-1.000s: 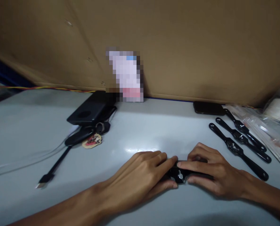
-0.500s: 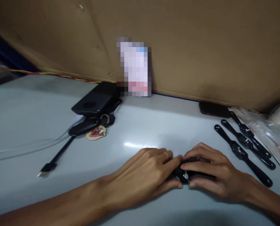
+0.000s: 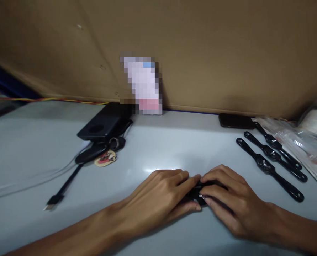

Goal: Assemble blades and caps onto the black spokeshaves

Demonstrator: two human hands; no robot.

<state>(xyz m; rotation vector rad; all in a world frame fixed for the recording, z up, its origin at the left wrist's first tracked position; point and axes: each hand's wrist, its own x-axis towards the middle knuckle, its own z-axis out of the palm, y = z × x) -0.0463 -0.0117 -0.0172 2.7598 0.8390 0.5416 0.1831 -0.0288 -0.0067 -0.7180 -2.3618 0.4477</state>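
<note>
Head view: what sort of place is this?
Probably a small workshop or packing station. Three similar black two-handled tools lie side by side on a grey tabletop, next to clear plastic bags, and a brown board, seemingly cardboard, stands behind.

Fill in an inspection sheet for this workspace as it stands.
Surface: glossy pale grey tabletop.
Job things: shiny black piece, mostly covered; three long black two-handled tools with holed ends, lying at right.
Clutter: black rectangular box-like device; cream-and-red flat tag; dark phone-like slab; clear plastic packaging.
Grips: left hand closed over the shiny black piece; right hand at its right end, apparently pinching a small shiny part.
Cables: short black cable with metal plug; thin pale cable; twisted red-and-yellow wire along the back.
Surroundings: brown cardboard wall; pixelated panel before it.
</note>
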